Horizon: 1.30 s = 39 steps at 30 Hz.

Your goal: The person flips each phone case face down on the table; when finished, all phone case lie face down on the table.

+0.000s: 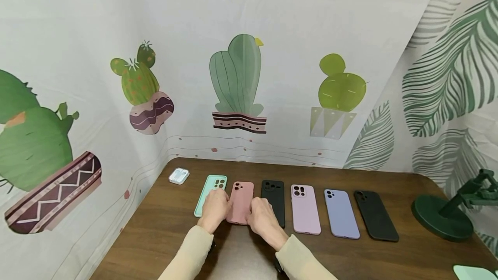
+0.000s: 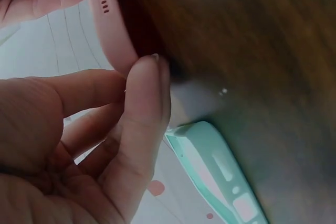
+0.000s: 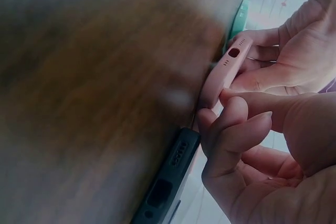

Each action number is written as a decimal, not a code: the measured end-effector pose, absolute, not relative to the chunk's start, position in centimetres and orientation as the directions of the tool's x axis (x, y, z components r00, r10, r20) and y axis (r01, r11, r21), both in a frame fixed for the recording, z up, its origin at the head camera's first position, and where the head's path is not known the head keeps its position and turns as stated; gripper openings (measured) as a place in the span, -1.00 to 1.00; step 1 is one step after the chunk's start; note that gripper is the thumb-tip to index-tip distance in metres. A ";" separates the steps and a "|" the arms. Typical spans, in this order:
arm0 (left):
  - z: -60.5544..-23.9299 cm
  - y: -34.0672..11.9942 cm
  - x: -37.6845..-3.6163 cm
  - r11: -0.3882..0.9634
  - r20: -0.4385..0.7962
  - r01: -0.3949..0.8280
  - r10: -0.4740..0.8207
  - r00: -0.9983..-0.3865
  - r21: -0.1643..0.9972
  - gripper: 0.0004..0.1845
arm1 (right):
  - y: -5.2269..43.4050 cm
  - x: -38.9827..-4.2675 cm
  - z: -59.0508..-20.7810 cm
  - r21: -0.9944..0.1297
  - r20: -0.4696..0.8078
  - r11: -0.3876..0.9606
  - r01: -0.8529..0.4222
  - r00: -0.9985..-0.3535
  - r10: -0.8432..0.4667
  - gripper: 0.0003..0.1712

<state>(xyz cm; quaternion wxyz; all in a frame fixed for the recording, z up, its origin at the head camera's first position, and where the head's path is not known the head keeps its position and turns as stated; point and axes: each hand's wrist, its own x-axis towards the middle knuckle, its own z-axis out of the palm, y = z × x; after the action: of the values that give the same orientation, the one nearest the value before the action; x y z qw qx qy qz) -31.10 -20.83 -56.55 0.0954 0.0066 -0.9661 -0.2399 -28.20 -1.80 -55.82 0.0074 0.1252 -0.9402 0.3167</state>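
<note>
The pink phone case lies lengthwise bottom-to-top at lower centre, camera cutout uppermost. Its lower corners are pinched between left hand and right hand.

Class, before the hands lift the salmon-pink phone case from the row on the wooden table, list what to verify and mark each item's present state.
1. Left hand grips the salmon-pink silicone phone case at its bottom corner: ok.
2. Right hand pinches the opposite corner: ok.
3. Mint-green phone case lies apart from the pink one: ok.
4. Black phone case free of the right hand: cannot tell.
5. Case fully off the brown wooden table: cannot tell.
</note>
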 end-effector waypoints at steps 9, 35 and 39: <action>-55.8 -20.1 -30.2 0.893 0.174 -0.004 -0.092 -0.980 0.449 -0.50 | -1.8 -28.2 -56.0 -0.582 0.104 0.773 -0.252 -0.966 -0.237 -0.63; -47.0 -20.8 -24.4 0.874 0.203 -0.102 -0.221 -0.954 0.476 -0.69 | -2.4 -24.9 -49.5 -0.674 0.231 0.639 -0.370 -0.928 -0.294 -0.86; -46.7 -22.1 -24.4 0.881 0.209 -0.104 -0.222 -0.953 0.461 -0.70 | -3.5 -24.5 -48.0 -0.722 0.178 0.607 -0.332 -0.937 -0.300 -0.84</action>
<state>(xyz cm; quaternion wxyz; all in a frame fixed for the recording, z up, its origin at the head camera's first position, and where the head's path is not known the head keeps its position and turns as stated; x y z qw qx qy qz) -24.44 -22.10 -46.73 0.1286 0.0847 -0.9613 -0.2283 -24.47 -3.47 -48.01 0.0195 0.1764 -0.8960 0.4070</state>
